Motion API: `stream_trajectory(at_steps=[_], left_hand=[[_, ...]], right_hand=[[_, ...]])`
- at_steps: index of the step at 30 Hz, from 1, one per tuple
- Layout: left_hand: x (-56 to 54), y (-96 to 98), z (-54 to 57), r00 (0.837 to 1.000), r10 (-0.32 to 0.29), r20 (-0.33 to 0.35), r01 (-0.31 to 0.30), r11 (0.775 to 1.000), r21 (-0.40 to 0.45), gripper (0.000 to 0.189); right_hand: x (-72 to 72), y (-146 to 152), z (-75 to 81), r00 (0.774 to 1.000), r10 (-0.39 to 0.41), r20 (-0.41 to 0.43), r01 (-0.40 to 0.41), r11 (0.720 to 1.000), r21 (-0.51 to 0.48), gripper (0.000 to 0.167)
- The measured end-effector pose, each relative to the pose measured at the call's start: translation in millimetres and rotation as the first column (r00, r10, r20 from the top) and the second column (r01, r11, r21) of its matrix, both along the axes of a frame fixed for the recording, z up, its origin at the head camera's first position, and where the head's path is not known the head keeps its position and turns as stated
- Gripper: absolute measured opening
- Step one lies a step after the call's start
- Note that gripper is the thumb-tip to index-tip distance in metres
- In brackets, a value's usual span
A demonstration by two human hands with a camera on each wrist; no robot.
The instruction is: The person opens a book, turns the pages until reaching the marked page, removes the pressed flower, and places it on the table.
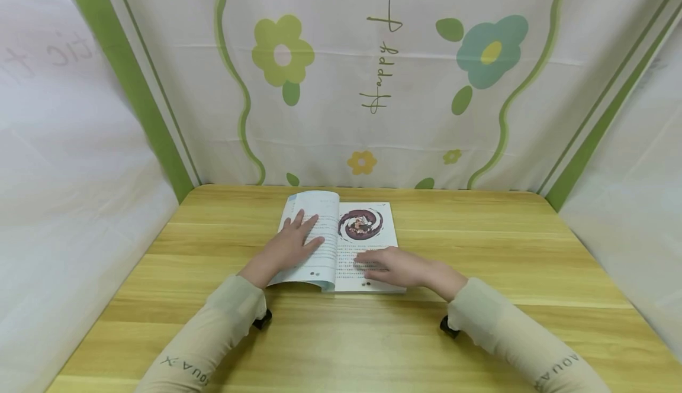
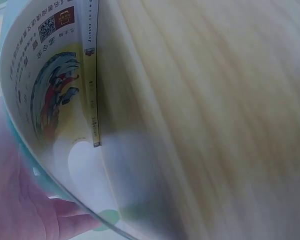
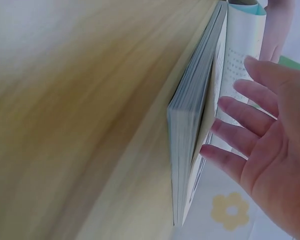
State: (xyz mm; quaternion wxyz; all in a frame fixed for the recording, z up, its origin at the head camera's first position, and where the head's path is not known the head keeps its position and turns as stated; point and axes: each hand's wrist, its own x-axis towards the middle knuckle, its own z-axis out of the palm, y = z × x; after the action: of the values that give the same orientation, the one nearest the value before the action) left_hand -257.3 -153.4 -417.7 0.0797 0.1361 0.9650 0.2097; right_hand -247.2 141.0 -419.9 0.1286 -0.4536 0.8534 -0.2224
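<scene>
An open paperback book [image 1: 366,203] lies on the wooden table, with a round dark swirl picture and printed lines on its right page. My left hand [image 1: 292,246] rests on the left page [image 1: 321,203], its fingers spread over the text. In the left wrist view the turned cover [image 2: 60,100] bows up from the table and shows its printed outside. Over the lower part of the right page is my right hand [image 1: 396,267], fingers relaxed and slightly bent, holding nothing. The right wrist view shows its fingers [image 3: 247,115] beside the thick stack of page edges [image 3: 190,115].
The wooden table [image 1: 479,239] reaches back to a white fabric wall [image 1: 330,121] printed with flowers and lettering. Similar white side panels [image 1: 80,174] with green bands stand at left and right. A dark strap piece [image 1: 263,320] shows under each sleeve cuff.
</scene>
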Motion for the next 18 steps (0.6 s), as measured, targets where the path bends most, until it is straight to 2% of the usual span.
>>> stream_trajectory(at_steps=[12,18], left_hand=[[-1.0,0.4,-1.0,1.0,0.024,-0.003,-0.024,0.999,-0.024,0.092],[-0.1,2.0,0.1,0.999,0.018,-0.033,-0.02,0.999,-0.051,0.093]], right_hand=[[0.0,17.7,1.0,1.0,0.019,0.006,-0.02,0.994,0.106,0.058],[-1.1,26.6,1.1,0.999,0.043,0.021,-0.045,0.992,0.117,0.066]])
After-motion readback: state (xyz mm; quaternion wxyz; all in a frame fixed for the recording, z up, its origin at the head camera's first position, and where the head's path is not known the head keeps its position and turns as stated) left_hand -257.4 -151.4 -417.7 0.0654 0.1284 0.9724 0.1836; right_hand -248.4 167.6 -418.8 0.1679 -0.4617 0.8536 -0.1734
